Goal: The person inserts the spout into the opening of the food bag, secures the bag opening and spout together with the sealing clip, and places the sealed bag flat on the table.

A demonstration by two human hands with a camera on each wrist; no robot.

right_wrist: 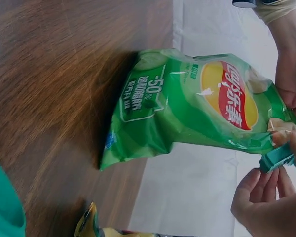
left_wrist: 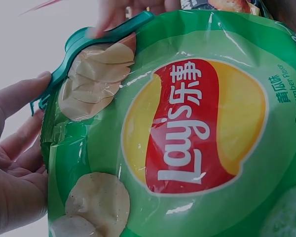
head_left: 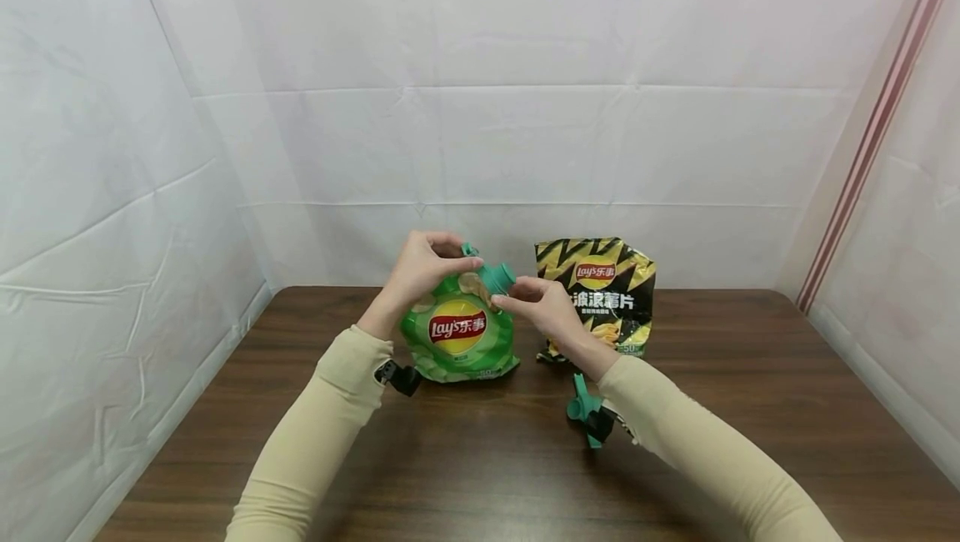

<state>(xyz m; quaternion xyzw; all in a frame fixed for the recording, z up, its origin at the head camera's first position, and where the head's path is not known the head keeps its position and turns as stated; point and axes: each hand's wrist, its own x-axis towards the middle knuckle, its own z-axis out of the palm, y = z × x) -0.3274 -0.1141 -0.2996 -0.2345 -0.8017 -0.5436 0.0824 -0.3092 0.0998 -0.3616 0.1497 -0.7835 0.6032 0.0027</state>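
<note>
A green cucumber-flavour Lay's chip bag (head_left: pixel 457 333) stands upright on the table. Across its top corner lies a teal bag clip (head_left: pixel 497 278) with a round spout, seen from the front in the left wrist view. My left hand (head_left: pixel 429 268) pinches one end of this clip together with the bag's top edge, thumb in front and fingers behind. At the clip's other end, my right hand (head_left: pixel 546 307) pinches it between thumb and fingers. Whether the clip is fully fastened cannot be seen.
Behind my right hand stands a black and yellow Lay's bag (head_left: pixel 630 300). A second teal clip (head_left: pixel 581 407) lies on the brown wooden table (head_left: pixel 465 475), partly behind the right wrist's camera. White sheeting (head_left: pixel 517 142) hangs behind and at both sides.
</note>
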